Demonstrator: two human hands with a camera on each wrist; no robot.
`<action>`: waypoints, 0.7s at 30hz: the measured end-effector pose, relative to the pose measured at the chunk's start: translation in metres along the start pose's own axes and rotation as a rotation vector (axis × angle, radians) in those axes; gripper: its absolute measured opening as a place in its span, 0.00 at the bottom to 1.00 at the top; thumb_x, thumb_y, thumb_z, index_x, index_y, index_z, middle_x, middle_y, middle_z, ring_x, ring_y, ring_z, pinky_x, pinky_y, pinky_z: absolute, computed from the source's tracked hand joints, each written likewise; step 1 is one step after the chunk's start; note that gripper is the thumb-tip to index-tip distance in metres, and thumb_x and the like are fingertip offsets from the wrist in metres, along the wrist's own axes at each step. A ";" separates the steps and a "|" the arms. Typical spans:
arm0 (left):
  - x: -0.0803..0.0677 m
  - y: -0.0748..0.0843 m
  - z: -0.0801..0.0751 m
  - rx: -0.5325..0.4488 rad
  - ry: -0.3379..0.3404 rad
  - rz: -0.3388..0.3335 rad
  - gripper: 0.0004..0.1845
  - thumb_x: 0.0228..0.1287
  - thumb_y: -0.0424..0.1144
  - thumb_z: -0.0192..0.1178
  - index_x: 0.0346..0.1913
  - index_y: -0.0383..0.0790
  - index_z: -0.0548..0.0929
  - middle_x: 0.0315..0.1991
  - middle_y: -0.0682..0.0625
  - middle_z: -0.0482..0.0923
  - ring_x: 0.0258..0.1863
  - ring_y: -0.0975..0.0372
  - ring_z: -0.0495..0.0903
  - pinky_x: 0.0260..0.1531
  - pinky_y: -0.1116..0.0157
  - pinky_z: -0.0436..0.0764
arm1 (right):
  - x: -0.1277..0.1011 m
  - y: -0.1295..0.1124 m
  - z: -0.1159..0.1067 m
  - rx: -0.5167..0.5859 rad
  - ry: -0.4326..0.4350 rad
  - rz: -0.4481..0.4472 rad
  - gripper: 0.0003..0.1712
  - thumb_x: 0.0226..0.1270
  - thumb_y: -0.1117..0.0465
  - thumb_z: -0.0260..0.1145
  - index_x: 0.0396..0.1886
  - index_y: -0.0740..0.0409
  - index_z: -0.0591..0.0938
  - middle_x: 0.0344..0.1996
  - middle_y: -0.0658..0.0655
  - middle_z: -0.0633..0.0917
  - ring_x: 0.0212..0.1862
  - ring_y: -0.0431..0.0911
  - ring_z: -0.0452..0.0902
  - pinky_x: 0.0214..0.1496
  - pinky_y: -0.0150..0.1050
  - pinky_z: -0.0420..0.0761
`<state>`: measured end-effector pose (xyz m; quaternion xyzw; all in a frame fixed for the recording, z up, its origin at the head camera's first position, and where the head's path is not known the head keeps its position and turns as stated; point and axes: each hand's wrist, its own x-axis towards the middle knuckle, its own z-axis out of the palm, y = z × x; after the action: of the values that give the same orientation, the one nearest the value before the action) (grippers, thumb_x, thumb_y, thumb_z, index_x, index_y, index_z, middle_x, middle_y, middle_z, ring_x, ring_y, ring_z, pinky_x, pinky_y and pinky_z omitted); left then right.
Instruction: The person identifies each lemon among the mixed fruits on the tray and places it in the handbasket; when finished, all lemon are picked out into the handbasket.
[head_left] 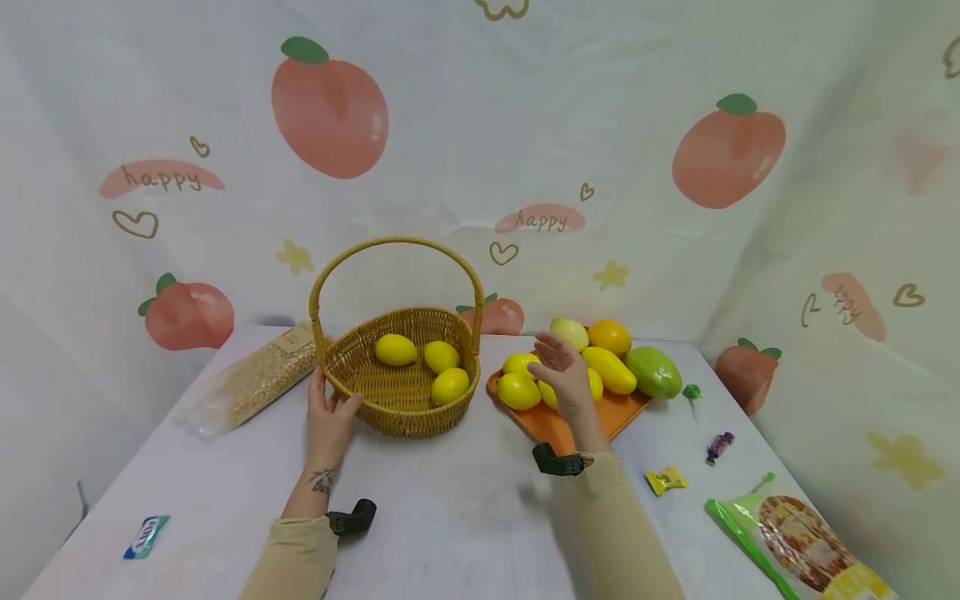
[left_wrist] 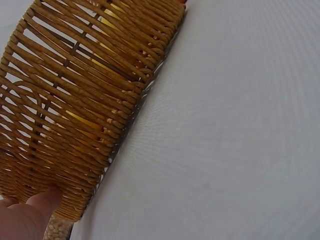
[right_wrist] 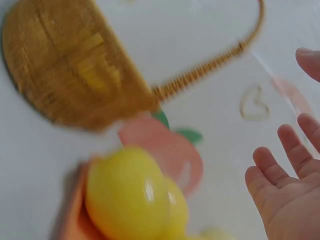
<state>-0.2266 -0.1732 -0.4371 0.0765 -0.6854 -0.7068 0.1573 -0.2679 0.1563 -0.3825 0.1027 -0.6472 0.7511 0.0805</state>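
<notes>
A wicker basket (head_left: 408, 423) with a tall arched handle stands on the table, three lemons (head_left: 395, 350) inside. My left hand (head_left: 330, 425) rests against its near left side, thumb and fingers spread along the outer wall. In the left wrist view the thumb (left_wrist: 47, 200) touches the weave. My right hand (head_left: 567, 379) is raised over an orange tray (head_left: 551, 429), its fingers extended and apart, holding nothing. Several lemons (head_left: 519, 392) lie at the tray's left. One lemon (right_wrist: 127, 192) is close below the hand in the right wrist view.
On the tray are also a yellow mango (head_left: 609, 371), an orange (head_left: 610, 337), a pale round fruit (head_left: 570, 333) and a green papaya (head_left: 654, 372). Wrapped candies (head_left: 665, 480) and a snack bag (head_left: 798, 542) lie right; a bag of grains (head_left: 270, 379) and a blue packet (head_left: 146, 537) lie left.
</notes>
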 end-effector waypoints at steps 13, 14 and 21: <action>0.001 -0.002 -0.001 -0.016 0.006 -0.011 0.45 0.62 0.28 0.51 0.74 0.48 0.36 0.75 0.52 0.32 0.71 0.49 0.48 0.66 0.53 0.60 | -0.009 0.026 -0.062 -0.176 0.259 0.127 0.31 0.59 0.73 0.61 0.63 0.69 0.65 0.62 0.65 0.67 0.65 0.53 0.60 0.72 0.43 0.56; 0.001 -0.002 -0.001 -0.021 0.006 -0.013 0.45 0.62 0.28 0.51 0.74 0.48 0.36 0.75 0.52 0.32 0.71 0.49 0.47 0.66 0.53 0.60 | -0.009 0.027 -0.063 -0.174 0.279 0.125 0.31 0.59 0.73 0.61 0.63 0.69 0.65 0.61 0.65 0.68 0.65 0.52 0.61 0.72 0.42 0.57; 0.002 -0.003 -0.001 -0.032 -0.002 -0.018 0.45 0.62 0.28 0.51 0.74 0.50 0.35 0.75 0.53 0.31 0.71 0.50 0.47 0.66 0.53 0.59 | -0.009 0.037 -0.075 -0.154 0.416 0.076 0.30 0.54 0.68 0.67 0.59 0.68 0.71 0.57 0.65 0.72 0.62 0.51 0.64 0.67 0.42 0.64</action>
<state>-0.2281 -0.1746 -0.4395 0.0793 -0.6734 -0.7192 0.1513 -0.2719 0.2245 -0.4309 -0.0855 -0.6753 0.7070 0.1916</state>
